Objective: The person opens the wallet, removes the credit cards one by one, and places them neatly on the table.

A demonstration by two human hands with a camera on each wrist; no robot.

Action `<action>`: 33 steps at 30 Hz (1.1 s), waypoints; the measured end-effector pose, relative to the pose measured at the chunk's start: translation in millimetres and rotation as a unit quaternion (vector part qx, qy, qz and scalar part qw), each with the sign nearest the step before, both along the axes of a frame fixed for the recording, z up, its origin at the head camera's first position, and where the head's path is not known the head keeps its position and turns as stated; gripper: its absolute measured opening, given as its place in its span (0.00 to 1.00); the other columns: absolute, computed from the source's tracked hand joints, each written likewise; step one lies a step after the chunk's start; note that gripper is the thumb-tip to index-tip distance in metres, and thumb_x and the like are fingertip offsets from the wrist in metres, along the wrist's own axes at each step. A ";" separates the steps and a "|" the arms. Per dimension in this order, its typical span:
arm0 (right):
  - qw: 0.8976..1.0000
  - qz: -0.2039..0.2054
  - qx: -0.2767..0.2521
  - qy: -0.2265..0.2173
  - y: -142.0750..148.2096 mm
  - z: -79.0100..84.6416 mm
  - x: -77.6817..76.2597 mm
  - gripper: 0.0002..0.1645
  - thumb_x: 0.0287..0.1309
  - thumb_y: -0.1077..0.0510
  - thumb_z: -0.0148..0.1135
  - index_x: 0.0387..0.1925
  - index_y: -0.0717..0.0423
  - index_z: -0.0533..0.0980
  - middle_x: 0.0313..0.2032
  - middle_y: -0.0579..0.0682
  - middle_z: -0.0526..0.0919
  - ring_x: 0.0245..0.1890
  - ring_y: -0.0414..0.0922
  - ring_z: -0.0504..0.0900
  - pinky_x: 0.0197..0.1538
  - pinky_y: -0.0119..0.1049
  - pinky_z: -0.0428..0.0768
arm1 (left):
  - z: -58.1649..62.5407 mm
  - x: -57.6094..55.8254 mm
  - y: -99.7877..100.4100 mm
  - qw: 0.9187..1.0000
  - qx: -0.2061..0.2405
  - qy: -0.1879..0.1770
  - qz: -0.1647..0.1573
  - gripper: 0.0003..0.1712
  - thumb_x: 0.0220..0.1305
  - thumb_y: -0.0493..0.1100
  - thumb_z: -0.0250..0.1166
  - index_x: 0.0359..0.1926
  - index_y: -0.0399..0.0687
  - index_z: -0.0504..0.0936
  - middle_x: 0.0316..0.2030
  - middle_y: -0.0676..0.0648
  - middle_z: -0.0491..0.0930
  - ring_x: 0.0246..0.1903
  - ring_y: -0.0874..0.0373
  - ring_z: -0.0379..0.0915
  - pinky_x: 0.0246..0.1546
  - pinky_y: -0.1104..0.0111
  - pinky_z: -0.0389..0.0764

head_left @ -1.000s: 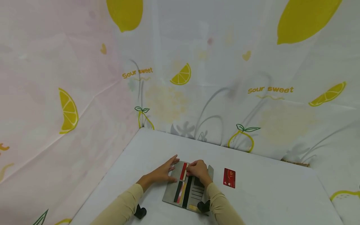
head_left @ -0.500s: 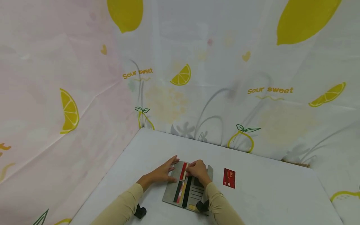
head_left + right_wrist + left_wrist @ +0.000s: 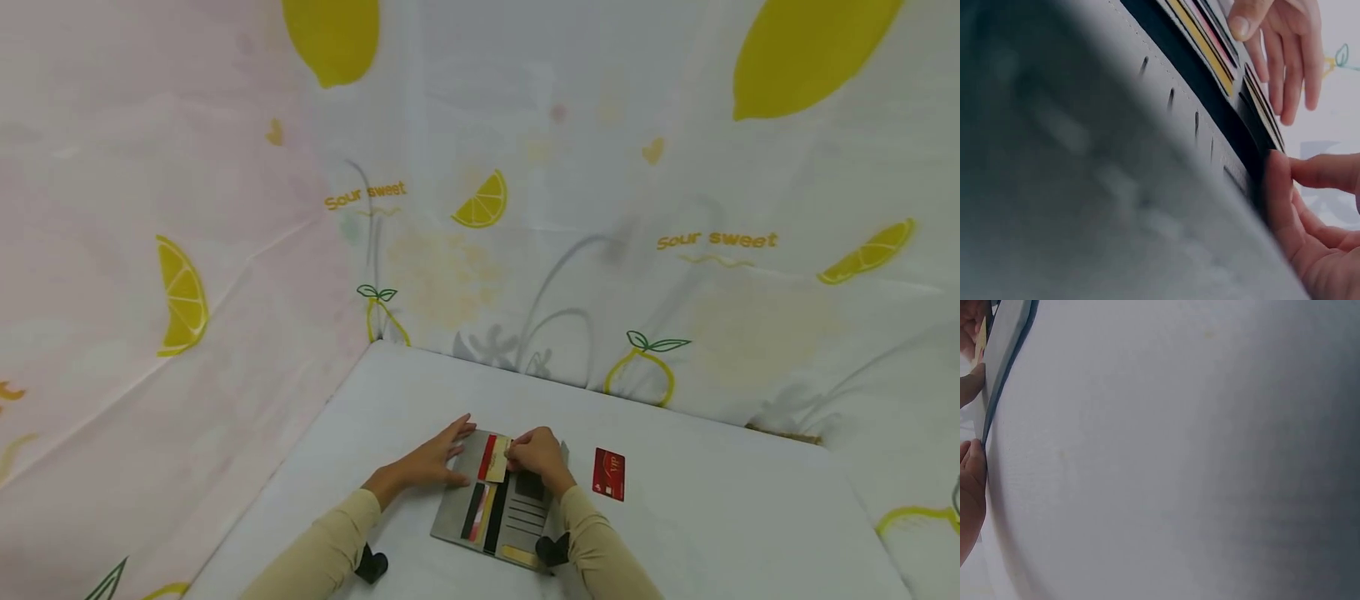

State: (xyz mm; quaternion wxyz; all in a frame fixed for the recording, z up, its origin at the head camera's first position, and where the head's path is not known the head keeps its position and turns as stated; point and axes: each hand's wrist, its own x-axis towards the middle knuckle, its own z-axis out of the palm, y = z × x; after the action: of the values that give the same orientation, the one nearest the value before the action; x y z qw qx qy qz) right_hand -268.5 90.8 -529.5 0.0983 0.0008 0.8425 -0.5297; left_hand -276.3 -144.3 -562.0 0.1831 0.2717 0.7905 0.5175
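Note:
An open grey card wallet (image 3: 459, 508) lies flat in the head view, with several cards in its slots. My left hand (image 3: 427, 462) rests along its left edge, fingers and thumb spread and mostly straight. My right hand (image 3: 540, 457) pinches the right edge of a cream-yellow card (image 3: 496, 461) between thumb and forefinger. That card sticks partly out of the upper slot, beside a red card (image 3: 487, 457). Below sit more cards (image 3: 1200, 44), with yellow and pink edges in the right wrist view. The left wrist view shows mostly tabletop, with the wallet's edge (image 3: 1007, 356) at upper left.
A red VIP card (image 3: 608, 474) lies on the white table (image 3: 735, 517) to the right of the wallet. Black wrist pieces (image 3: 372, 565) hang by both sleeves. A lemon-patterned sheet (image 3: 570, 192) walls the table at the back and left.
My right hand has shifted slightly right, drawing the cream-yellow card further out so that more of its face shows. My left hand stays in place on the wallet.

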 end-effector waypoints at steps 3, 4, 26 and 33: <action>1.000 0.012 -0.016 -0.004 -0.3 -1.8 -0.5 0.08 0.53 0.65 0.67 0.33 0.69 0.81 0.23 0.53 0.84 0.21 0.46 0.85 0.32 0.40 0.87 | 2.7 0.5 -0.2 1.000 0.004 -0.002 -0.001 0.65 0.51 0.29 0.74 0.76 0.40 0.35 0.74 0.37 0.49 0.72 0.43 0.47 0.69 0.54 0.61; 1.000 0.014 -0.022 -0.006 -0.3 -2.6 -0.6 0.08 0.53 0.65 0.67 0.34 0.70 0.80 0.24 0.54 0.85 0.22 0.46 0.85 0.32 0.40 0.87 | 2.7 0.4 0.0 1.000 0.005 -0.001 -0.002 0.65 0.51 0.29 0.74 0.76 0.40 0.35 0.74 0.37 0.49 0.72 0.43 0.47 0.69 0.54 0.61; 0.996 -0.020 -0.078 -0.030 38.5 5.8 8.9 0.13 0.55 0.67 0.66 0.40 0.74 0.77 0.32 0.59 0.82 0.25 0.44 0.84 0.33 0.39 0.87 | -0.5 0.0 0.7 0.999 -0.033 0.008 0.023 0.67 0.49 0.32 0.77 0.77 0.43 0.36 0.74 0.41 0.51 0.71 0.46 0.51 0.68 0.60 0.63; 0.997 -0.033 -0.072 -0.008 41.0 18.1 7.2 0.12 0.54 0.66 0.68 0.38 0.71 0.79 0.32 0.58 0.83 0.26 0.47 0.85 0.34 0.42 0.87 | -3.4 -0.3 1.6 0.999 -0.032 0.001 0.021 0.67 0.50 0.34 0.76 0.77 0.46 0.37 0.74 0.43 0.51 0.71 0.47 0.52 0.69 0.60 0.62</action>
State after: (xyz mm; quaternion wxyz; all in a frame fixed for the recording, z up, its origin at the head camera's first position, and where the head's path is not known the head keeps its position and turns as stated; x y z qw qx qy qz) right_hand -261.3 131.8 -511.4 0.0872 0.0260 0.8008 -0.5919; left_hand -276.6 -142.7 -565.3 0.1803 0.2498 0.8124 0.4951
